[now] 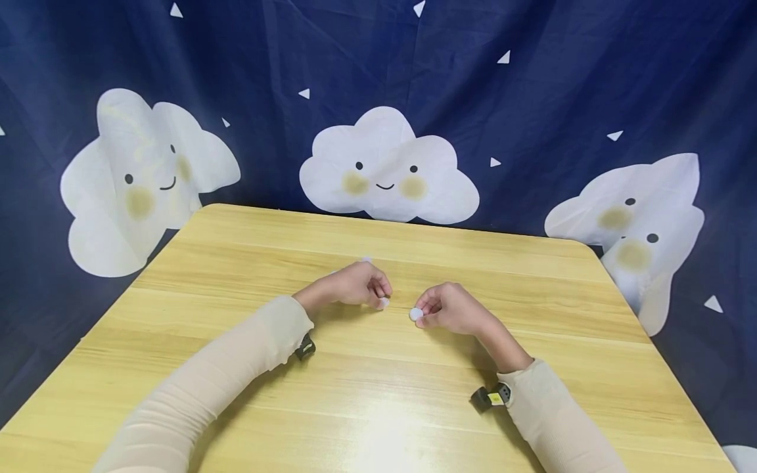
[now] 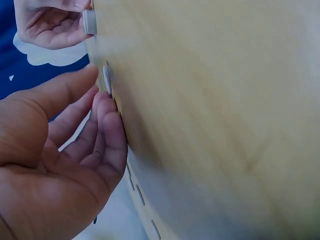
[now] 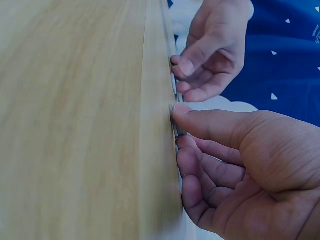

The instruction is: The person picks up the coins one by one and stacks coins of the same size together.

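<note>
In the head view, my left hand (image 1: 357,284) is low over the table, its thumb and fingertips around the edge of a small white disc (image 1: 384,303). The left wrist view shows that disc (image 2: 106,80) edge-on between thumb and fingers. Just to the right, my right hand (image 1: 454,309) pinches a short stack of white discs (image 1: 416,315) between thumb and fingers. Seen from the left wrist, the stack (image 2: 89,22) has several thin layers. The two hands face each other with a small gap between them. Whether the left disc touches the table is hard to tell.
Beyond the left hand, another white disc (image 1: 367,259) lies on the wooden table (image 1: 378,394), partly hidden. Several flat discs (image 2: 140,195) show edge-on in the left wrist view. A dark blue curtain (image 1: 266,79) with clouds hangs behind the table.
</note>
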Demonstrator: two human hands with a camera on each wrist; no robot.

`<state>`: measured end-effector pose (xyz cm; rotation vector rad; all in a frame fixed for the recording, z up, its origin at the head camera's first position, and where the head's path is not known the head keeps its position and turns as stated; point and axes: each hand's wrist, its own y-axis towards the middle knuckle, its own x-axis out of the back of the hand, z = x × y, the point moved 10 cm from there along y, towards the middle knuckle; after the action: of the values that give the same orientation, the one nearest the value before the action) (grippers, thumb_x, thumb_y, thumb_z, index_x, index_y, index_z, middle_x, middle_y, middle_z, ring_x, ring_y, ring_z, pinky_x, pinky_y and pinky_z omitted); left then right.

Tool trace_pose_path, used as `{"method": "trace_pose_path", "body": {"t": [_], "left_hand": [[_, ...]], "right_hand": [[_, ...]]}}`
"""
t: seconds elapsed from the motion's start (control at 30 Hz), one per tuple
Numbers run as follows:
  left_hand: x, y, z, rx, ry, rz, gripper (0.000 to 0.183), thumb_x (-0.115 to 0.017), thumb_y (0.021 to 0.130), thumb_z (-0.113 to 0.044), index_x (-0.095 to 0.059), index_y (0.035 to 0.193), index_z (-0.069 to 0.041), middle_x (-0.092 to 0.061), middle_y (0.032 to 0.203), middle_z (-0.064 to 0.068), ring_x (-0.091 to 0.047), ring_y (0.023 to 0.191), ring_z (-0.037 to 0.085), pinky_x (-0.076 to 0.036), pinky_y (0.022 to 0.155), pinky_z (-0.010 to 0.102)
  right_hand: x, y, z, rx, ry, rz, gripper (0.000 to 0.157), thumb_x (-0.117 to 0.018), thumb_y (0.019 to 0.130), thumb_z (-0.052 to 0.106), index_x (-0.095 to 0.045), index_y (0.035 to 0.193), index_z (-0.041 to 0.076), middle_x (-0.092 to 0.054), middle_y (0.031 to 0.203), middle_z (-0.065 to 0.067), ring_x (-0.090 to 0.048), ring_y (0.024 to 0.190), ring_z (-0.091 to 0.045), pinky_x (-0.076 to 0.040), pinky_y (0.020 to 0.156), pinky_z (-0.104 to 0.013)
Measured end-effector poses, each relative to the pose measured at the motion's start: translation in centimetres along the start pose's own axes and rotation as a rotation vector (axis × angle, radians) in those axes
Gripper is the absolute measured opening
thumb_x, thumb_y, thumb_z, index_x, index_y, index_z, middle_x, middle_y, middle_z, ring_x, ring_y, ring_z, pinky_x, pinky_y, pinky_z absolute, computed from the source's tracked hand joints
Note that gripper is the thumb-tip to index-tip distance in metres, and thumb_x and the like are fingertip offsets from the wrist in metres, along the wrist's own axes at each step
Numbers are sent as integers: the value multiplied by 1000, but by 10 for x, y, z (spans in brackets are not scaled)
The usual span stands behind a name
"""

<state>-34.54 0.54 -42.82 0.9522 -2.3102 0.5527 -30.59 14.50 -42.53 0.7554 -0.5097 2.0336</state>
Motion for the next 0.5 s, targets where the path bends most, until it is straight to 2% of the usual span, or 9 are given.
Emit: {"method": "trace_pose_path", "body": {"t": [0.17,0.37,0.5], "left_hand": [[-3,-1,-4,-58,79,47,18,-79,86,-1,-72,103,-4,-69,93,1,-61,87,11,-53,81,23],[-5,0,-5,-95,142,59,11,-77,88,-2,-72,96,-7,-68,89,-2,-61,84,9,-53,79,22],[-5,-2,-6,-103,150,65,11,-77,87,-1,-72,95,-7,-67,88,-2,-61,84,8,-53,79,21]], "right_hand": [[-1,0,0,-4,5,4,17,-85,83,8,-74,95,4,-71,84,0,-65,76,-13,-55,70,-28],[0,0,1,5,2,3,17,-85,83,8,-74,96,4,-72,85,0,-65,76,-13,-56,71,-27],[-1,0,2,4,6,4,17,-85,83,7,-74,96,3,-72,84,0,-65,76,-13,-56,71,-27]]}}
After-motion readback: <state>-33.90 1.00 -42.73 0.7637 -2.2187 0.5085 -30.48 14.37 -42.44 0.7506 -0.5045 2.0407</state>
